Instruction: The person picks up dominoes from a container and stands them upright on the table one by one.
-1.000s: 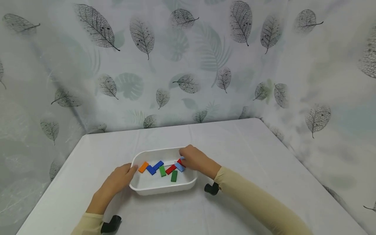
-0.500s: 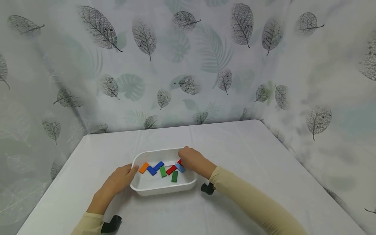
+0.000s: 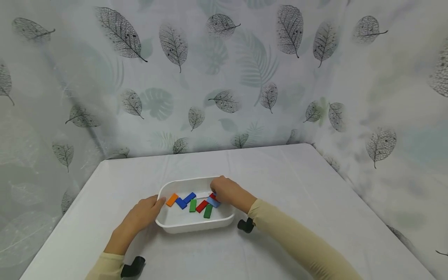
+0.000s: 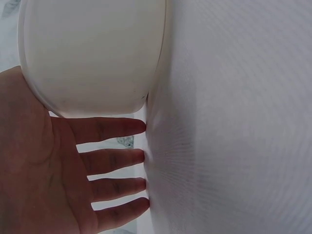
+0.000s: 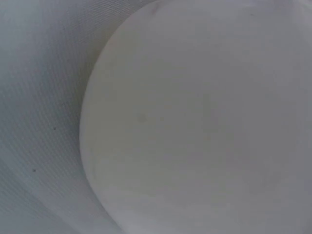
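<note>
You are working at a table (image 3: 287, 186) under a white cloth, with leaf-print curtains hung behind and to both sides. A white tray (image 3: 182, 225) sits near your edge. Your left hand (image 3: 140, 216) lies flat beside its left end, fingers (image 4: 117, 127) straight and spread, thumb at the rim. Your right hand (image 3: 227, 190) reaches over the right rim with fingers curled down on a light blue block (image 3: 212, 202); whether they pinch it, you cannot tell. Beside it in the tray lie red, green, blue and orange blocks (image 3: 171, 199). No writing shows anywhere.
</note>
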The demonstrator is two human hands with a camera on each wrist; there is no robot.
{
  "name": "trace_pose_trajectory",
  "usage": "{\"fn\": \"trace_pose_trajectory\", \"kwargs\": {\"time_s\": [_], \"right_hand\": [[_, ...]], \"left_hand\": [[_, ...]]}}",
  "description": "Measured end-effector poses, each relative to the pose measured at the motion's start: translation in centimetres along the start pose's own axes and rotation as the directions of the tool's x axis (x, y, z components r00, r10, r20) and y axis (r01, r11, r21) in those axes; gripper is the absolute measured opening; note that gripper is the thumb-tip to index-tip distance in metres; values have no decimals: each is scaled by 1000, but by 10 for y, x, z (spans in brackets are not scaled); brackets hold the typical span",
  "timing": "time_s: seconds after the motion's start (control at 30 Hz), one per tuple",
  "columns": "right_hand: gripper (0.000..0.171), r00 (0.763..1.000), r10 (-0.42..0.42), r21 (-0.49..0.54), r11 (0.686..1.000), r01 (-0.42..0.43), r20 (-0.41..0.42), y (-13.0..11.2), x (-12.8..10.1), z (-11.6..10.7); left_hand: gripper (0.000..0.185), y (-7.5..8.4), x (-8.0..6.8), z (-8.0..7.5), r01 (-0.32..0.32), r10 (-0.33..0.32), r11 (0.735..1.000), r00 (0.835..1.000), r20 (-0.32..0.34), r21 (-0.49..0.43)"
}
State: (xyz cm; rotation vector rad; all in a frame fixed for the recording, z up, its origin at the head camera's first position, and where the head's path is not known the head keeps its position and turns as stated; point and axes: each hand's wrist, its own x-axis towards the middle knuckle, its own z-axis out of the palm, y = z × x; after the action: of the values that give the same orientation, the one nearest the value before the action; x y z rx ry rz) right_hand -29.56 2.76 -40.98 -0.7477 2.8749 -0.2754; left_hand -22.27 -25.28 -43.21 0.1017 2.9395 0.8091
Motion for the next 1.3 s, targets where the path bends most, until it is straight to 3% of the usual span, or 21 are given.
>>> {"fn": "trace_pose_trajectory", "kwargs": {"time_s": [0.17, 0.43, 0.83, 1.3], "right_hand": [[13, 999, -41, 21, 999, 42, -10, 2, 0, 3], [22, 999, -33, 95, 995, 36, -26, 5, 2, 4], [18, 999, -46, 56, 997, 47, -24, 2, 6, 3], [26, 987, -72, 236, 966, 105, -147, 7, -1, -9]], "left_hand": [[63, -1, 1, 1, 7, -7, 1000, 1000, 10, 2], [63, 1, 1, 1, 6, -6, 1000, 1000, 9, -4], [63, 1, 2, 1, 0, 0, 1000, 1000, -5, 6], [63, 0, 0, 1, 1, -1, 1000, 1000, -9, 9]]}}
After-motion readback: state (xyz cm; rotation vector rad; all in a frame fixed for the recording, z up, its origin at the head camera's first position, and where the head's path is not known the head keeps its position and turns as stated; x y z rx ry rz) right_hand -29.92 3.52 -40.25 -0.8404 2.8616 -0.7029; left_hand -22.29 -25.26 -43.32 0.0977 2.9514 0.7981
